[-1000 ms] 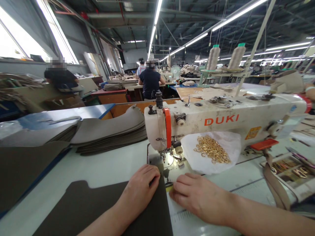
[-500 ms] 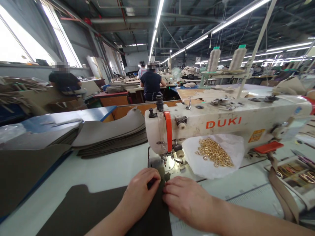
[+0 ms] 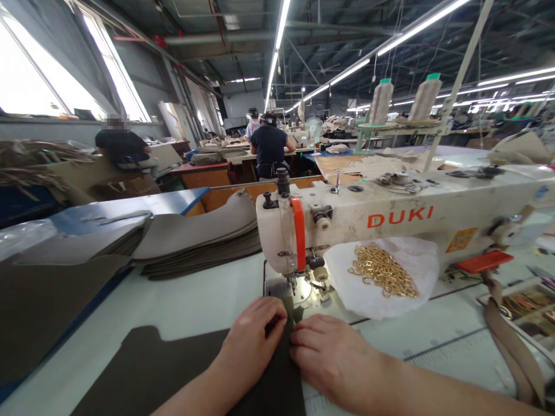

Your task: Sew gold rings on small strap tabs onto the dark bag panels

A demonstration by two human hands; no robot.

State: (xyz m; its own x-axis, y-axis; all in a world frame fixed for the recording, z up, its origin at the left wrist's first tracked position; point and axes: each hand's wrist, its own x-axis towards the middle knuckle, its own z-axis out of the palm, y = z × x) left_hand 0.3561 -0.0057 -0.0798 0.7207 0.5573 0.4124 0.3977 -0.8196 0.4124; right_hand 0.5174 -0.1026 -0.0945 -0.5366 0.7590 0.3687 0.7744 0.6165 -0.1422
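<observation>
A dark grey-brown fabric panel (image 3: 173, 370) lies on the pale table, its narrow far end reaching the foot of the white sewing machine (image 3: 347, 214). My left hand (image 3: 255, 332) rests on the panel, thumb and forefinger pinched together at its upper surface near the needle area. On the panel's right edge, my right hand (image 3: 332, 355) is closed with bent fingers, its fingertips against the material. The needle plate (image 3: 302, 292) is lit just beyond both hands. What lies under the right fingertips is hidden.
Gold-coloured metal rings (image 3: 381, 270) lie on a white plastic sheet (image 3: 347, 289) under the machine arm. Stacked panels (image 3: 199, 237) sit to the left. A parts tray (image 3: 529, 318) and a hanging strap (image 3: 503, 341) are at right. Co-workers sit farther back.
The view has turned slightly left, so the scene sits a little farther right. Both hands keep nearly the same place and grip on the fabric panel by the needle.
</observation>
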